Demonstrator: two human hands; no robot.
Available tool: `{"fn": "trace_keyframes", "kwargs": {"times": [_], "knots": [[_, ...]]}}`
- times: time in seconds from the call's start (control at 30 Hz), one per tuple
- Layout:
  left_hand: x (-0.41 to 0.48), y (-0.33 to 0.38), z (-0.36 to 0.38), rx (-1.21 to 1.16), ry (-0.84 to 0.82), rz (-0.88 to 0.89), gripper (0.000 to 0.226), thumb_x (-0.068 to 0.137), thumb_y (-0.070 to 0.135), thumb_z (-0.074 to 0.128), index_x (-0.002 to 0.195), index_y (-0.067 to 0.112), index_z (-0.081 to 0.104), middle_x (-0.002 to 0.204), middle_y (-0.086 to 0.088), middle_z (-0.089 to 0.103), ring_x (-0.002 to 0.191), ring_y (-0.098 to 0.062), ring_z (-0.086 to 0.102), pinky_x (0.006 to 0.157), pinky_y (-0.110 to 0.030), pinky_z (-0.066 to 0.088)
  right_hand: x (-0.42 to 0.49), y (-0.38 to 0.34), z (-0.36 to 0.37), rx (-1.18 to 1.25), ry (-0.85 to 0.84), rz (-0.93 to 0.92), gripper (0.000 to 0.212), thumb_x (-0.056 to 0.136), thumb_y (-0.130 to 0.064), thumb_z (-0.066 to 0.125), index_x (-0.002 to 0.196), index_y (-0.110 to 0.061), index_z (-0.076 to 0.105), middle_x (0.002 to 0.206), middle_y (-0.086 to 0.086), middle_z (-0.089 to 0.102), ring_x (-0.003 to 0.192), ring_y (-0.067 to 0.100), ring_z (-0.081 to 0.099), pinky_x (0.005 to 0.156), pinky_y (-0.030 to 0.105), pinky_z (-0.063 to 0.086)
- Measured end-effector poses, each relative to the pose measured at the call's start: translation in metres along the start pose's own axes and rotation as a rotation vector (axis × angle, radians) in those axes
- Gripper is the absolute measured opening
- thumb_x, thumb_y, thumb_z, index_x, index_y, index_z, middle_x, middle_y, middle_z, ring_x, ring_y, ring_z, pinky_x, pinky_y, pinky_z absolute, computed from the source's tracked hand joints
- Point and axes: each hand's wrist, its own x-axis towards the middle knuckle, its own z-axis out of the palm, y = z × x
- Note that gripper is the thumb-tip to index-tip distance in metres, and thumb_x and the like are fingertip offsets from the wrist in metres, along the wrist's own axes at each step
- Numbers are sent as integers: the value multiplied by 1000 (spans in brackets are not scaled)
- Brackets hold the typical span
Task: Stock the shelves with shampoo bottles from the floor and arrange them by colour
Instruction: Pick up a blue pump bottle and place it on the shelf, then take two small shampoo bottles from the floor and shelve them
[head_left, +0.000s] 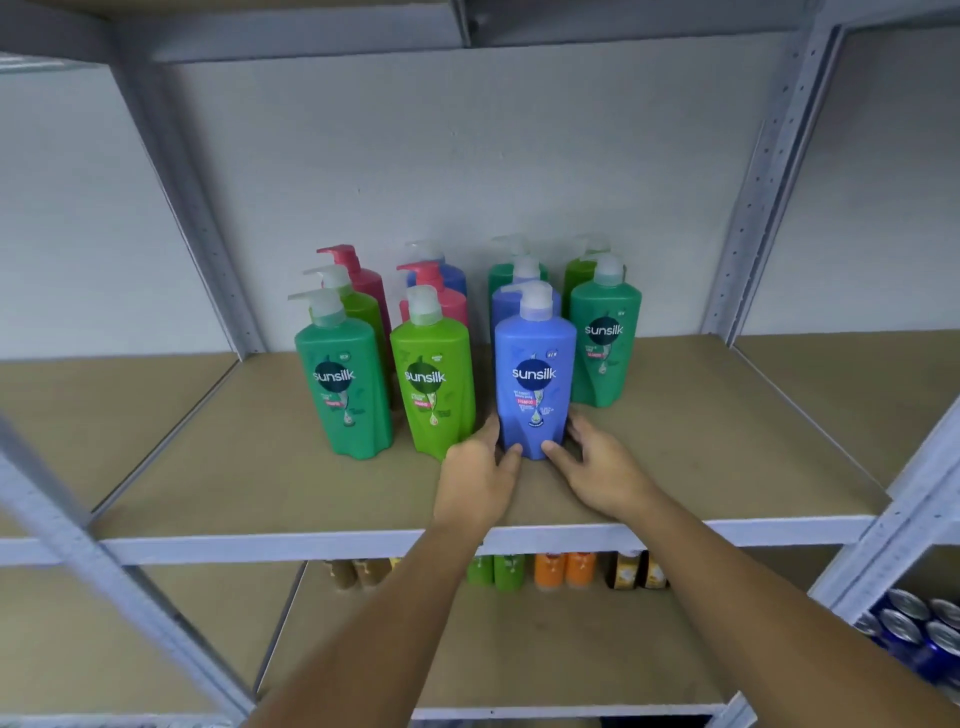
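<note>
A blue shampoo bottle (534, 364) stands upright at the front of the brown shelf (701, 447). My left hand (480, 473) and my right hand (597, 465) hold its base from either side, thumbs on the front. To its left stand a light green bottle (434, 384) and a dark green bottle (343, 389). To the right, a dark green bottle (605, 343) stands further back. Behind them are pink (363, 278), blue and green bottles in mixed rows.
Grey metal uprights (763, 197) frame the shelf bay, and a diagonal post (78, 561) crosses at front left. The lower shelf holds brown, green, orange and yellow bottles (550, 569). Blue cans (914, 629) sit at lower right.
</note>
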Motion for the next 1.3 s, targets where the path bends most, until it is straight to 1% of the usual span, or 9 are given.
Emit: {"fn": "trace_keyframes", "kwargs": {"times": [0.17, 0.27, 0.33, 0.53, 0.67, 0.8, 1.03, 1.13, 1.3], "knots": [[-23, -10, -18, 119, -127, 77, 41, 95, 33, 61, 133, 19, 60, 102, -9, 73, 84, -32, 68, 74, -33, 54, -18, -10, 4, -332, 11, 1, 49, 95, -46, 55, 133, -16, 49, 120, 10, 65, 111, 34, 59, 89, 40, 50], [-41, -27, -26, 223, -208, 269, 32, 98, 31, 54, 118, 9, 66, 119, -7, 67, 110, -30, 62, 90, -31, 46, -38, -13, 12, -567, -20, -40, 54, 100, -47, 42, 134, -6, 48, 134, 16, 56, 126, 35, 49, 105, 42, 39], [-48, -36, -29, 300, -241, 278, 40, 101, 33, 46, 128, 9, 64, 140, -6, 60, 134, -24, 50, 110, -33, 35, -51, -16, 18, -715, -76, -83, 70, 98, -54, 20, 146, -7, 41, 152, 13, 43, 141, 29, 36, 117, 46, 27], [-90, -39, -44, 423, -220, 310, 71, 94, 51, 27, 144, 7, 52, 152, -10, 49, 145, -22, 39, 119, -37, 19, -95, -32, 34, -727, -189, -212, 85, 90, -60, 8, 156, -10, 27, 164, 10, 25, 153, 28, 17, 125, 44, 8], [-130, -47, -50, 352, -178, 300, 55, 100, 41, 43, 143, 7, 53, 154, -10, 47, 148, -23, 34, 121, -33, 19, -129, -38, 47, -582, -136, -231, 75, 96, -56, 20, 155, -9, 33, 165, 7, 26, 154, 23, 17, 125, 45, 4], [-183, -74, -43, 231, -285, 146, 52, 102, 32, 52, 149, 10, 47, 158, -6, 40, 151, -19, 29, 119, -28, 22, -183, -27, 88, -409, -77, -142, 63, 102, -48, 32, 153, -11, 40, 160, 6, 38, 152, 22, 25, 126, 44, 11], [-287, -144, -15, 275, -671, -277, 52, 102, 37, 49, 149, 14, 45, 153, -8, 47, 141, -26, 43, 112, -36, 38, -280, 26, 176, -494, -540, -29, 43, 103, -38, 40, 136, -13, 55, 132, 9, 61, 121, 28, 53, 97, 38, 42], [-330, -166, -13, 286, -814, -396, 49, 102, 43, 48, 143, 17, 49, 136, -11, 61, 121, -29, 59, 95, -34, 47, -310, 46, 195, -518, -705, 88, 45, 104, -41, 40, 136, -12, 54, 137, 9, 58, 127, 29, 52, 100, 40, 44], [-374, -193, -19, 261, -948, -492, 50, 100, 47, 51, 134, 11, 55, 135, -13, 60, 123, -31, 55, 94, -35, 43, -341, 62, 217, -535, -833, 285, 53, 100, -51, 37, 141, -19, 49, 141, 10, 56, 125, 33, 54, 100, 46, 48]]}}
